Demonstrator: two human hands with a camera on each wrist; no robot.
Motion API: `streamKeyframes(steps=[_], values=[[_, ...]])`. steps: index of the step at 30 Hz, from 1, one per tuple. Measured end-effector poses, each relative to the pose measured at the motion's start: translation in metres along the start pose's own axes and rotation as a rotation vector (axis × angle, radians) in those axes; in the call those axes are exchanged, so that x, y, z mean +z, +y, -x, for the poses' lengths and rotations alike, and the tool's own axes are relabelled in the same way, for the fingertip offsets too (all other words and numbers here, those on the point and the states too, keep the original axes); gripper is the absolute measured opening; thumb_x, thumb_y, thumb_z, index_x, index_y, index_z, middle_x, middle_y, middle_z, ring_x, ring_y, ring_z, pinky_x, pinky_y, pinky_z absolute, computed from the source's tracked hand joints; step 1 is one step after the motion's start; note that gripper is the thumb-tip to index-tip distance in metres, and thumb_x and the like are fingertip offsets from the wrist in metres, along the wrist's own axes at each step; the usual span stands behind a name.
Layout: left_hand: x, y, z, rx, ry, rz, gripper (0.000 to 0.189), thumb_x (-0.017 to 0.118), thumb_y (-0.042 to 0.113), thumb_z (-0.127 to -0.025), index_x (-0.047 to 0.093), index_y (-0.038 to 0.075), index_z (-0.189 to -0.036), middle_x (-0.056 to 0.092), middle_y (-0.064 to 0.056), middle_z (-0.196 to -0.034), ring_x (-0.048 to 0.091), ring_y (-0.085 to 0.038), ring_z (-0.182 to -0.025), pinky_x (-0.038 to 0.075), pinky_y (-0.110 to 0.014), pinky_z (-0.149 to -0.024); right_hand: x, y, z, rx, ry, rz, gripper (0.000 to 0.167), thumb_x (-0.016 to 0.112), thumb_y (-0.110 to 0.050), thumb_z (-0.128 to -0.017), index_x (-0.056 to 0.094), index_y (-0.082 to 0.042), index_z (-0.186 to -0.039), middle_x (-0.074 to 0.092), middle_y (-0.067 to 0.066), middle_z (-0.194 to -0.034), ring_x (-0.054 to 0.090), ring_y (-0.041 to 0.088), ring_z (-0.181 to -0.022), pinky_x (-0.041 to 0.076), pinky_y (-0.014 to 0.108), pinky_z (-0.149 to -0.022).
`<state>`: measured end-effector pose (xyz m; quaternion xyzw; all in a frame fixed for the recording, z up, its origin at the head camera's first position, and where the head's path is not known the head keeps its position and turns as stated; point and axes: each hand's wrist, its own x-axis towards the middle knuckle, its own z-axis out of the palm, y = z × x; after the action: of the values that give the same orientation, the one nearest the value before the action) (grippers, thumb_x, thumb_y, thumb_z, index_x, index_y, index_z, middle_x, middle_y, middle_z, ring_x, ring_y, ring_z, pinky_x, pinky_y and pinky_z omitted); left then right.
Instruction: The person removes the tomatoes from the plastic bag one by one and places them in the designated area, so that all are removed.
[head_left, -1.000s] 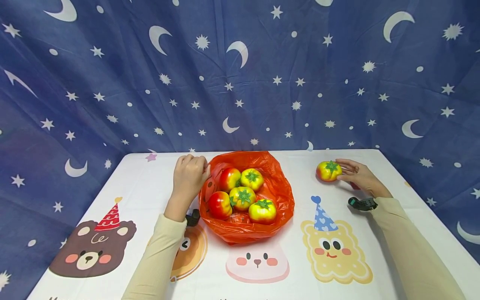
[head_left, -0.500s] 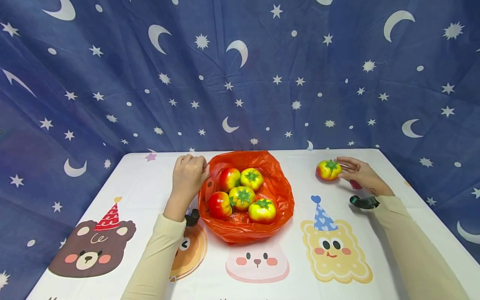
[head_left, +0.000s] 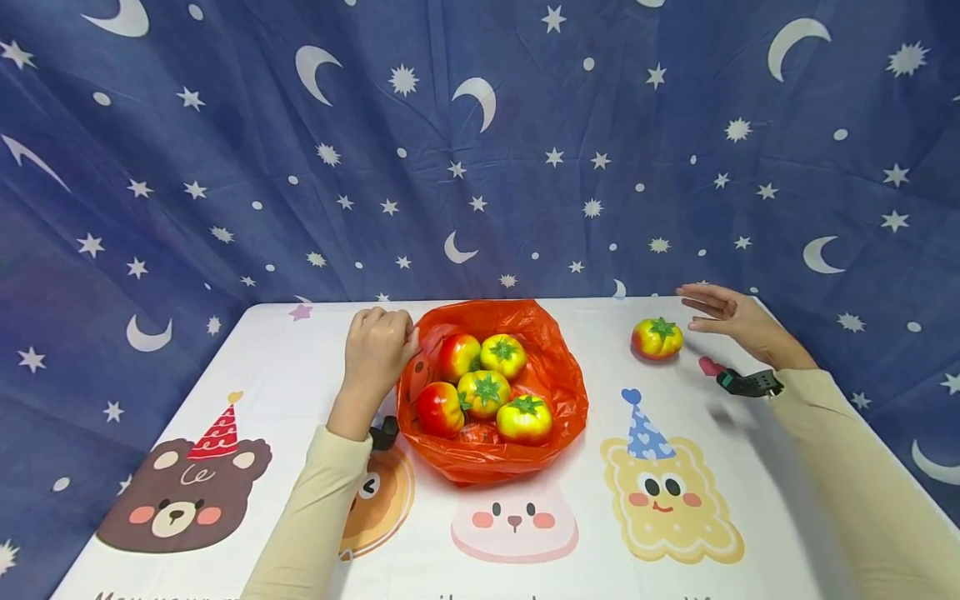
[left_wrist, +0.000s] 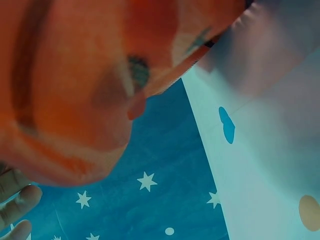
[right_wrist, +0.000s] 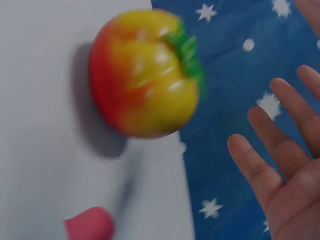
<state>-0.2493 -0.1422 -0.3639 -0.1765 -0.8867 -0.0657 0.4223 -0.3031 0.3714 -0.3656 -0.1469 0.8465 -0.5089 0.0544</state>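
My left hand (head_left: 380,343) holds the left rim of an open red plastic bag (head_left: 564,379) in the head view. Inside the bag lie several glossy red-and-yellow tomatoes (head_left: 484,395) with green leafy tops. One more tomato (head_left: 657,339) sits on the table to the right of the bag, and the right wrist view shows it close up. Just beyond it, my right hand (head_left: 742,321) is raised off the table with its fingers extended, touching nothing. In the left wrist view the bag (left_wrist: 65,145) covers much of the picture, and some of my left fingertips (left_wrist: 27,200) show at its lower left.
A white tablecloth (head_left: 300,367) printed with cartoon figures covers the table. Behind it hangs a blue curtain (head_left: 525,217) with moons and stars. Dark devices are on both wrists, one being the right wrist device (head_left: 750,383).
My right hand has moved away from the lone tomato, up and to the right, with its fingers spreading. The tomato stays in place. My left hand and the bag look the same.
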Motion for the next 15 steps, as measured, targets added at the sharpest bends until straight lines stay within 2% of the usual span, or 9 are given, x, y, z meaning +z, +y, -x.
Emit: streamKeyframes(steps=[7, 15], values=[[0.000, 0.000, 0.000, -0.003, 0.004, 0.006, 0.014, 0.070, 0.009, -0.076, 0.060, 0.003, -0.069, 0.063, -0.012, -0.060, 0.056, -0.028, -0.066, 0.050, -0.042, -0.078, 0.004, -0.042, 0.000, -0.058, -0.064, 0.071, 0.062, 0.063, -0.006, -0.087, 0.036, -0.004, -0.142, 0.049, -0.027, -0.129, 0.045, -0.017, -0.115, 0.047, 0.009, -0.083], [0.000, 0.000, 0.000, 0.001, 0.015, 0.005, 0.015, 0.072, 0.009, -0.075, 0.060, 0.004, -0.068, 0.062, -0.011, -0.059, 0.056, -0.028, -0.065, 0.049, -0.042, -0.077, 0.018, -0.078, -0.002, -0.152, -0.146, 0.100, 0.061, 0.065, -0.002, -0.084, 0.039, -0.002, -0.140, 0.050, -0.028, -0.127, 0.047, -0.012, -0.117, 0.044, 0.008, -0.089]])
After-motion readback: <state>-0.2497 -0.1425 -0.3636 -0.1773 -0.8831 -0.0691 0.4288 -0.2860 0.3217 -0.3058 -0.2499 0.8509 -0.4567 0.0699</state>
